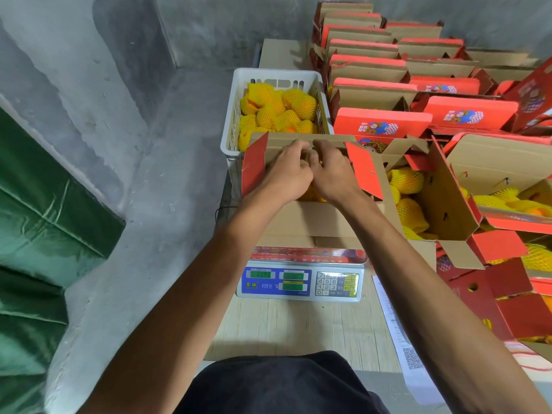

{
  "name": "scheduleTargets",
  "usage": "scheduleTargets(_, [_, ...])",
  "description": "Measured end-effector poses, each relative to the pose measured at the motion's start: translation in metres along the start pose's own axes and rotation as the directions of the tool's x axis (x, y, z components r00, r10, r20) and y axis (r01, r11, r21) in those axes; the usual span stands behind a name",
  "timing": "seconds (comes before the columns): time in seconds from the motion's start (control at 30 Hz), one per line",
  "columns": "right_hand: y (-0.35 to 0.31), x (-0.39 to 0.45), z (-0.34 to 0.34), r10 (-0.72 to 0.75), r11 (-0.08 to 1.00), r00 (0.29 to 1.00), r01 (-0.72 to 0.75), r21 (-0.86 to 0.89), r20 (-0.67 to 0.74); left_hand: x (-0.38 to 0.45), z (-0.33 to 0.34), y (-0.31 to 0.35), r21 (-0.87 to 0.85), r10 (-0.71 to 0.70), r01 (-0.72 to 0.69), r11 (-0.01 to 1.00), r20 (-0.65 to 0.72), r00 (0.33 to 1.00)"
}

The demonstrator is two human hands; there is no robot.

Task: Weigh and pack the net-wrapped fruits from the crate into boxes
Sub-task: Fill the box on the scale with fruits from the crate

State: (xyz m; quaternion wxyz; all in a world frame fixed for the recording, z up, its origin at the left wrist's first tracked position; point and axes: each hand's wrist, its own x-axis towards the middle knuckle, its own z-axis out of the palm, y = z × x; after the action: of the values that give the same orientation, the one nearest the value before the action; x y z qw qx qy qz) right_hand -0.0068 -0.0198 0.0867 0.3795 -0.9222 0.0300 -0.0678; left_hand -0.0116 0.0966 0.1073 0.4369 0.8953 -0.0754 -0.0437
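An open red and brown cardboard box (310, 222) stands on the electronic scale (301, 280) in front of me. My left hand (286, 171) and my right hand (331, 171) reach into it side by side, fingers curled near the far flap (298, 143). What the fingers hold is hidden. Yellow net-wrapped fruits (310, 195) show just under my hands. Behind the box, a white plastic crate (236, 115) holds several more net-wrapped fruits (279, 110).
To the right, open boxes (448, 210) hold netted fruits (409, 186). Rows of folded red boxes (382, 122) fill the back right. A paper sheet with a QR code (409, 354) lies on the wooden table (298, 327). A green tarp (38, 234) lies at left on the concrete floor.
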Motion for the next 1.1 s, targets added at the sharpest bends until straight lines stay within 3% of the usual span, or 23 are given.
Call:
scheduleTargets(0.27, [-0.004, -0.005, 0.0, -0.059, 0.998, 0.998, 0.058, 0.04, 0.031, 0.004, 0.002, -0.002, -0.094, -0.031, 0.03, 0.995, -0.003, 1.0])
scheduleTargets(0.67, [-0.013, -0.006, -0.01, -0.086, 0.985, 0.984, 0.108, 0.136, -0.158, 0.002, -0.004, -0.002, -0.333, 0.005, -0.031, 0.943, -0.079, 0.997])
scheduleTargets(0.8, [-0.017, -0.005, -0.01, -0.088, 0.982, 0.977, 0.118, 0.148, -0.196, 0.002, -0.006, 0.001, -0.326, -0.001, -0.064, 0.943, -0.196, 0.981])
scheduleTargets(0.93, [-0.02, -0.007, -0.011, -0.095, 0.98, 0.968, 0.132, 0.15, -0.23, 0.004, -0.007, 0.0, -0.345, 0.004, -0.083, 0.935, -0.225, 0.974])
scheduleTargets(1.1, [-0.014, -0.008, -0.022, -0.109, 0.98, 0.985, 0.129, 0.15, -0.137, 0.003, -0.01, -0.012, -0.299, 0.08, -0.177, 0.938, -0.309, 0.948])
